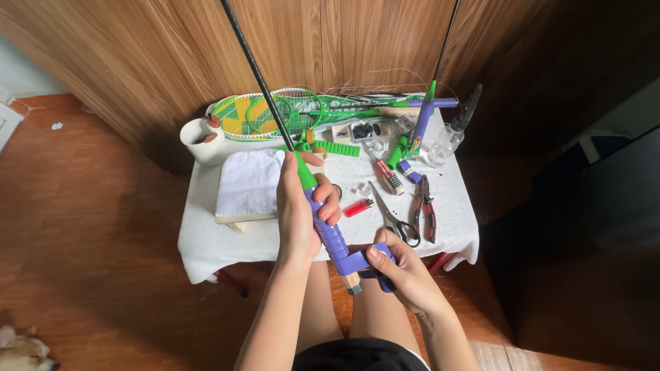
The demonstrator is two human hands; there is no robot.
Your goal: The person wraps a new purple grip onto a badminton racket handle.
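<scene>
Desk [275,240] with white cloth ahead of my knees; racket handle [328,230] held over its near edge. Handle's long axis slants from green cone, far-left, down to bare wooden butt, near-right. My left hand [297,213] clamped around upper handle. My right hand [405,271] nearer butt, pinching loose purple grip tape [368,263] there. Purple wrap covers most of handle. Scissors [399,223], pliers [425,206] right of handle.

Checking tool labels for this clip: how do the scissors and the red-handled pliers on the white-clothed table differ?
The steel scissors with black handle loops are slim, their blades pointing up-left; the red-handled pliers are thicker, lying nearly straight up-down. The scissors lie nearer the right hand. Both rest flat on the table, handles toward the person, neither held.
</scene>
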